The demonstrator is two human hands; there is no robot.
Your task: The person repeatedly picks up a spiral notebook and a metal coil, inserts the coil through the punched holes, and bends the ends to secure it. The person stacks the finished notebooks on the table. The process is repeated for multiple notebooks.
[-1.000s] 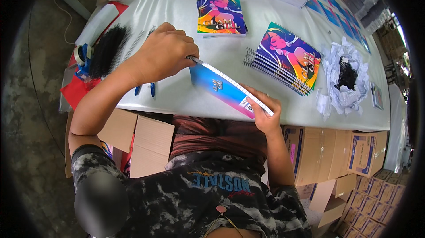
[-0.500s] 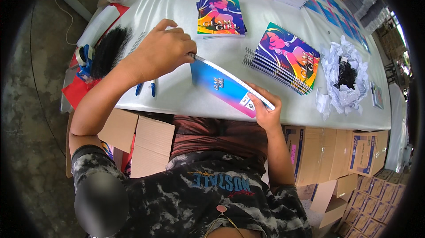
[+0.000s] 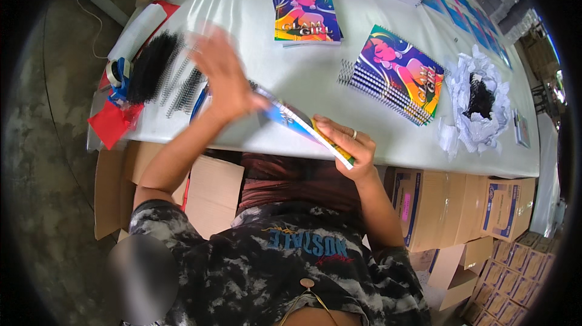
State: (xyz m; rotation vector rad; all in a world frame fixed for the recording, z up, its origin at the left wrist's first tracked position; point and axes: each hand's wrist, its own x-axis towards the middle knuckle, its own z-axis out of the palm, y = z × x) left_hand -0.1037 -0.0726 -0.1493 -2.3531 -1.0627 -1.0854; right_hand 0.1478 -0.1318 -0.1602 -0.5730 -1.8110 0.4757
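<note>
My right hand (image 3: pixel 350 147) grips a notebook (image 3: pixel 291 120) by its lower right end, tilted so that its white page edge faces up. A blue cover shows on its near side, and a spiral coil seems to run at its upper left end. Beside that end is my left hand (image 3: pixel 221 77), blurred, with its fingers stretched out and the thumb near the spine; whether it touches is unclear. To the left of this hand lie loose black binding coils (image 3: pixel 183 92) and a dense black bundle of coils (image 3: pixel 151 68).
Colourful notebooks lie in a small stack (image 3: pixel 306 18) and a spiral-bound pile (image 3: pixel 400 74). Crumpled white wrapping (image 3: pixel 453 104) surrounds more black coils at right. A blue tape dispenser (image 3: pixel 119 77) and red sheet (image 3: pixel 114 124) sit left. Cardboard boxes (image 3: pixel 215 195) stand below the table (image 3: pixel 242 138).
My left hand has let go of the notebook's upper end and its fingers have spread. The notebook has turned more edge-on in my right hand.
</note>
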